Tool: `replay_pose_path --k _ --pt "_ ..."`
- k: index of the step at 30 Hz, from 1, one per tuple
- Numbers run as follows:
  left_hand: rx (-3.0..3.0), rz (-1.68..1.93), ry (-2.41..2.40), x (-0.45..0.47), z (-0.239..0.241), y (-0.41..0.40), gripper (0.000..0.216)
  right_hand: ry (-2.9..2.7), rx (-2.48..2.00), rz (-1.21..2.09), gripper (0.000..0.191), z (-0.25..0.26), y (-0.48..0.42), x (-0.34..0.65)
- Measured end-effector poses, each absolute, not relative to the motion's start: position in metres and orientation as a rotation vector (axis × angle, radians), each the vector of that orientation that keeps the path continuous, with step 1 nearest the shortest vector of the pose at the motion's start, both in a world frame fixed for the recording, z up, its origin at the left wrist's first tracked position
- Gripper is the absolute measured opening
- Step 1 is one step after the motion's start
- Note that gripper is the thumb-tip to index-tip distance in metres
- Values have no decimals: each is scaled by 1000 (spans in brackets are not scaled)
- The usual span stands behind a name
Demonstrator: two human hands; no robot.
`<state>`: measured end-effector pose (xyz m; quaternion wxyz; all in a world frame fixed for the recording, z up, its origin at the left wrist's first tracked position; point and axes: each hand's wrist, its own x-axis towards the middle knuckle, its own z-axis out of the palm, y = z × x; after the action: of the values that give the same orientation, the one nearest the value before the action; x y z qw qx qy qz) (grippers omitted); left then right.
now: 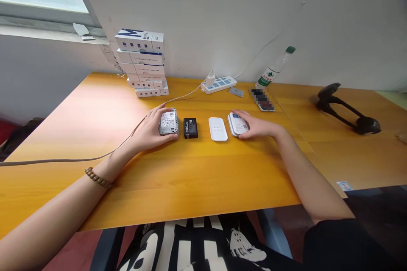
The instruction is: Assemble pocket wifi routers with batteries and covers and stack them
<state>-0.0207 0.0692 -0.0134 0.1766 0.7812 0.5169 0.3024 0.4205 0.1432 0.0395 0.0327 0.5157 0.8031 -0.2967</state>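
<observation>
Evidently, left hand (151,129) grasping open case (169,121) by its sides, right hand (259,127) clasping white device (238,125), all on tabletop (203,178). Battery (190,128), cover (218,129) loose between. Best, I'd say: case flat, fingers at rim, light grip, labelled interior untouched.

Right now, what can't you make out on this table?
In the head view:
Open white device: left side behind the left hand; its label's small print is too tiny.
Rounded white item: right side behind the right hand.
Phone-like object: face blurred by pixelation.
Cable: cut off by the picture's left edge.
</observation>
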Motion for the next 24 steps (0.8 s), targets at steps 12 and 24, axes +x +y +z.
replay_pose_path --k 12,24 --pt "2269 1041 1361 -15 -3 60 80 3142 1272 -504 55 48 119 343" --pt "2459 536 856 49 -13 -12 97 2961 1028 -655 67 35 126 255"
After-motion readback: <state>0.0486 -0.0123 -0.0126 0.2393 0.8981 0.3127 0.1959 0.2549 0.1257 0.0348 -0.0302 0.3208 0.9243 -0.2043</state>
